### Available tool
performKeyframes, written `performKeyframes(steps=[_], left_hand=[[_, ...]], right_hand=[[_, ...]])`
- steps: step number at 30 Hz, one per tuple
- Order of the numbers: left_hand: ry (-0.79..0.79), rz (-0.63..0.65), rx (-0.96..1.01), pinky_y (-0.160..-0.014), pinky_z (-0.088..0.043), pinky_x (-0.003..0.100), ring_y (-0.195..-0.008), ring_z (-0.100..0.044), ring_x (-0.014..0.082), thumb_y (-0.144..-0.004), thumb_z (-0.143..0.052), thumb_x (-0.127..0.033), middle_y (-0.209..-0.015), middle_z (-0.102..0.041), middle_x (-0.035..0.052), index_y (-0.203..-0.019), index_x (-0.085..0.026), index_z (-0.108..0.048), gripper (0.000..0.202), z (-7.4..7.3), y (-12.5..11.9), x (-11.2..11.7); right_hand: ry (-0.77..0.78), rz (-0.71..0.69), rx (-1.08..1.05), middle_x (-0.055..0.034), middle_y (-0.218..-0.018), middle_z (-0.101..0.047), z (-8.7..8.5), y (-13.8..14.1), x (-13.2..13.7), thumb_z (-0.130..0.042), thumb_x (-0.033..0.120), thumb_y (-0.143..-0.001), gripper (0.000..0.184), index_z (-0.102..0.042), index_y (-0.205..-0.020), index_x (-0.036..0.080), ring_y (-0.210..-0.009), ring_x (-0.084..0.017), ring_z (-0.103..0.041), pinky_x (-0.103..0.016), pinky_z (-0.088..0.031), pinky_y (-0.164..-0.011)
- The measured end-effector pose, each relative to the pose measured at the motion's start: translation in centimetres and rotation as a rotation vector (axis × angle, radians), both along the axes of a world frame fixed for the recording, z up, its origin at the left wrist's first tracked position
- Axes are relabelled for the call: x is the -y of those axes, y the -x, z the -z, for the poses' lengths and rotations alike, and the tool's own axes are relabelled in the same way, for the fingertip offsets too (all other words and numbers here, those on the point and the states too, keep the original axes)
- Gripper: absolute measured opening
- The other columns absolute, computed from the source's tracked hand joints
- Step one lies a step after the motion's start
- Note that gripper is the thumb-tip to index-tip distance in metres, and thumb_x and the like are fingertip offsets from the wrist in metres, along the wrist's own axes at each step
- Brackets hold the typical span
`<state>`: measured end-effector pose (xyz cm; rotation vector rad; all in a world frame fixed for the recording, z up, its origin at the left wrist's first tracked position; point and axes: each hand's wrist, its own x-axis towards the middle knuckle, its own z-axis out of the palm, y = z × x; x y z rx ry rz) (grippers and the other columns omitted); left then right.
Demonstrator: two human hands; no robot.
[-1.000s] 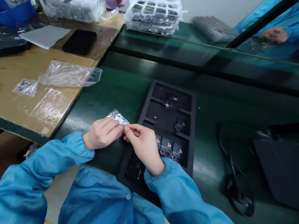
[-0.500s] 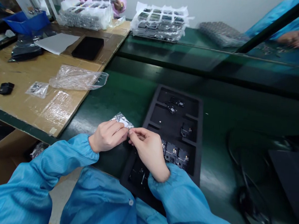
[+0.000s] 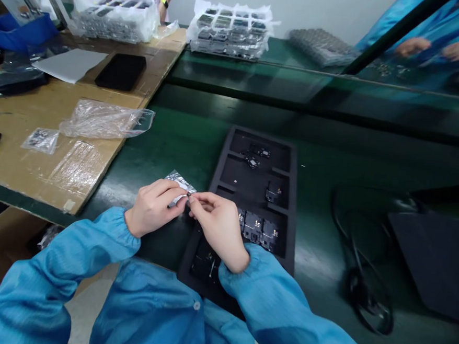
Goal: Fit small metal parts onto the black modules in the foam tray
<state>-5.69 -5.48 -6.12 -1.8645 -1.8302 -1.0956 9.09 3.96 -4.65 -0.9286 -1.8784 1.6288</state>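
My left hand (image 3: 154, 206) and my right hand (image 3: 221, 224) meet fingertip to fingertip over the green bench. Between them they pinch a small dark part (image 3: 189, 194), too tiny to identify; both hands are closed on it. Just behind my left fingers lies a small clear plastic bag (image 3: 180, 179), partly covered by them. To the right, a black foam tray (image 3: 293, 197) with compartments reaches under my right forearm. Several black electronic modules (image 3: 253, 225) sit in its near compartments, and two loose black modules (image 3: 252, 162) lie near its far end.
Cardboard (image 3: 77, 156) at left carries a clear bag (image 3: 107, 120), a small bag of parts (image 3: 41, 140) and a black tray (image 3: 120, 71). Stacked trays (image 3: 229, 30) stand at the back. A cable (image 3: 358, 265) and dark panel (image 3: 431, 264) are right. Other people work beyond.
The whole view has shifted, so the bench things appear farther left. My left fingers have opened out slightly around the small part, while both hands stay together.
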Motion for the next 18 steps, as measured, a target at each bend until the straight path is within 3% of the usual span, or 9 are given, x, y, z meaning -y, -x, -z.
performKeyframes(steps=[6,13,18], left_hand=[[0.059,-0.007,0.087,-0.077,-0.059,0.029,-0.081,-0.071,0.0171,-0.091,-0.065,-0.02,-0.088,-0.075,0.0054,-0.091,-0.018,-0.072,0.008,-0.8,-0.6,-0.2],[0.193,-0.041,0.386,-0.067,-0.056,0.025,-0.075,-0.07,0.0147,-0.089,-0.068,-0.02,-0.084,-0.075,0.0021,-0.088,-0.019,-0.075,0.007,-1.4,-1.2,-0.4],[0.268,-0.046,0.571,-0.058,-0.051,0.023,-0.062,-0.064,0.0116,-0.085,-0.071,-0.017,-0.078,-0.074,-0.0003,-0.085,-0.02,-0.077,0.007,-1.3,-1.2,-0.7]], right_hand=[[-0.135,0.019,0.002,-0.0046,-0.077,-0.072,0.2,-0.3,0.1,-0.062,0.033,-0.088,0.019,-0.075,-0.086,0.019,-0.065,-0.024,-0.069,-0.031,-0.054,-0.063],[-0.545,0.021,0.041,-0.0042,-0.078,-0.069,0.8,-0.6,0.3,-0.056,0.022,-0.093,0.017,-0.072,-0.087,0.02,-0.067,-0.022,-0.065,-0.03,-0.051,-0.066],[-0.738,-0.013,0.077,-0.0074,-0.083,-0.068,1.4,-0.6,0.3,-0.053,0.016,-0.097,0.018,-0.07,-0.093,0.017,-0.073,-0.023,-0.066,-0.031,-0.049,-0.069]])
